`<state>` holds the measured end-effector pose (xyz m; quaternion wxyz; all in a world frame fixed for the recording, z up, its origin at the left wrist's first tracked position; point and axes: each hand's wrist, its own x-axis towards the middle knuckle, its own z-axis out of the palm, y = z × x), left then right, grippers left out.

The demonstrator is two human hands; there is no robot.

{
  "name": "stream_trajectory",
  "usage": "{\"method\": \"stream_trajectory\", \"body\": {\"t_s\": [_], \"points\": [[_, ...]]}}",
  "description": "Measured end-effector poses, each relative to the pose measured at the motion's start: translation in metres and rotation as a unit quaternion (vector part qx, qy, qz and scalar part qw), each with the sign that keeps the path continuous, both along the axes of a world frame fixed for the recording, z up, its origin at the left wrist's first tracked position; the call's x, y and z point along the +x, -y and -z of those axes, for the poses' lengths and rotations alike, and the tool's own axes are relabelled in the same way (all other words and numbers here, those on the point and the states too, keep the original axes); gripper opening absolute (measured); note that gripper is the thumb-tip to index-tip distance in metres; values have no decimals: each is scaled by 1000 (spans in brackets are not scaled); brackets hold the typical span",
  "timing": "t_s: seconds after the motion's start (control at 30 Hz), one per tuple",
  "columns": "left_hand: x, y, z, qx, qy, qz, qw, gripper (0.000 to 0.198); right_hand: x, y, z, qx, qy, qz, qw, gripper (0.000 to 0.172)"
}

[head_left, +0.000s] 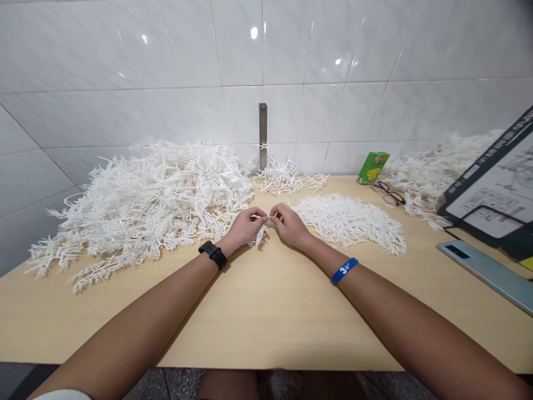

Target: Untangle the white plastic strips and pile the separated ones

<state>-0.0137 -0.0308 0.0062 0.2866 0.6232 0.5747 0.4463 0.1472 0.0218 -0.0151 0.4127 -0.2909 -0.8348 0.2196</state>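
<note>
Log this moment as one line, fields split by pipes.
left hand: pinching white sprig | right hand: pinching same sprig | beside left hand: large tangled white pile | beside right hand: smaller white pile

Glossy tiled wall (183,50), pale table (266,316)

White sprigs (166,194); tan tabletop (266,316); grey-veined tiles (183,50); blue wristband (345,270).

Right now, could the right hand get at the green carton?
Probably yes: just the edge of the low white pile lies between the right hand and the green carton, so reaching over looks easy. It seems to be pinching a small white piece, though.
</note>
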Motion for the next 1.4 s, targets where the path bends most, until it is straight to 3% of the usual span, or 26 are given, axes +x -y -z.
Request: {"method": "stream_trajectory", "body": {"t_s": [0.47, 0.7, 0.83, 1.07, 1.2, 1.4], "points": [[-2, -3, 5, 21, -30, 10, 999, 13, -1, 1, -4, -29, 7, 12, 999, 9], [-1, -2, 6, 13, -46, 41, 998, 12, -1, -2, -4, -201, -38, -46, 978, 16], [0, -1, 3, 10, -1, 47, 999, 14, 1, -5, -6, -252, -68, -57, 964, 19], [-3, 2, -3, -54, 139, 40, 988, 24, 1, 2, -7, -170, -43, -26, 984, 18], [-3, 3, -5, -77, 148, 46, 985, 27, 1, 3, -8, -152, -53, -26, 987, 15], [1, 4, -8, -95, 136, 56, 985, 16, 1, 3, -8, -121, -72, -24, 990, 11]]}}
